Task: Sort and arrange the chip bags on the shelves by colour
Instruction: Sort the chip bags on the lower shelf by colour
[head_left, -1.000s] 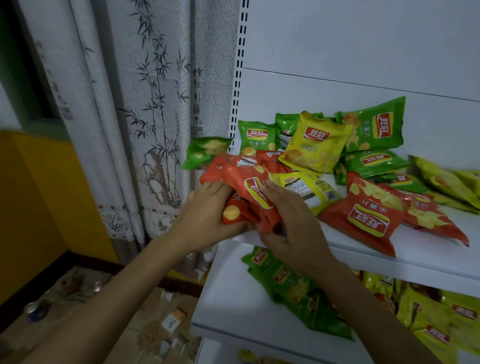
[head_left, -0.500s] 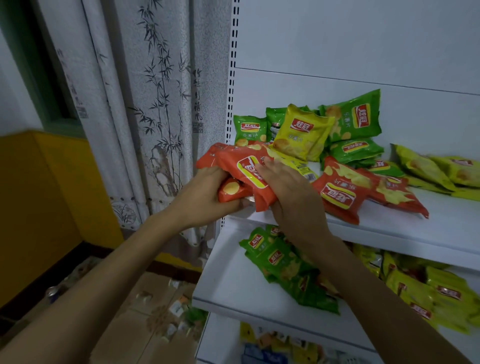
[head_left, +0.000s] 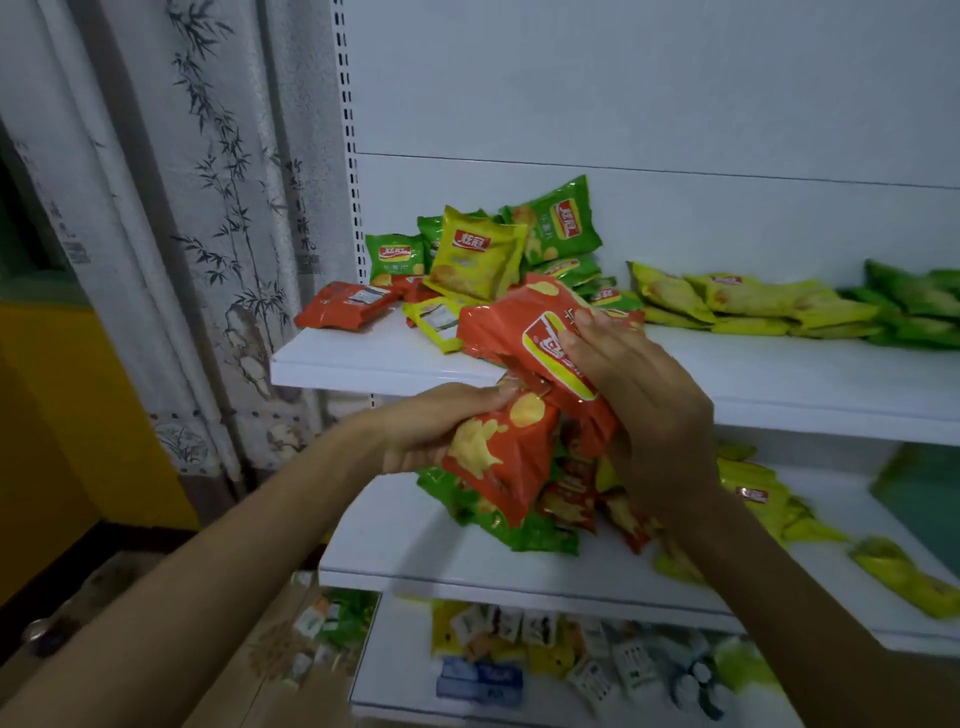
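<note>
Red chip bags (head_left: 519, 332) are bunched just in front of the upper shelf (head_left: 384, 364): the left hand (head_left: 436, 426) curls its fingers round the lower bag, while the right hand (head_left: 639, 395) clasps the top one, fingers bent over its label. Gathering the reds looks to be the step in hand, with 1 more red bag (head_left: 343, 306) lying at the shelf's left end beside a mixed green and yellow heap (head_left: 483, 249). Next, the bundle needs setting down together beside that bag without slipping.

Glossy, crinkled plastic chip bags (head_left: 524, 364) lie on smooth, matt white shelves (head_left: 363, 364) beside a cloth curtain (head_left: 208, 208).
</note>
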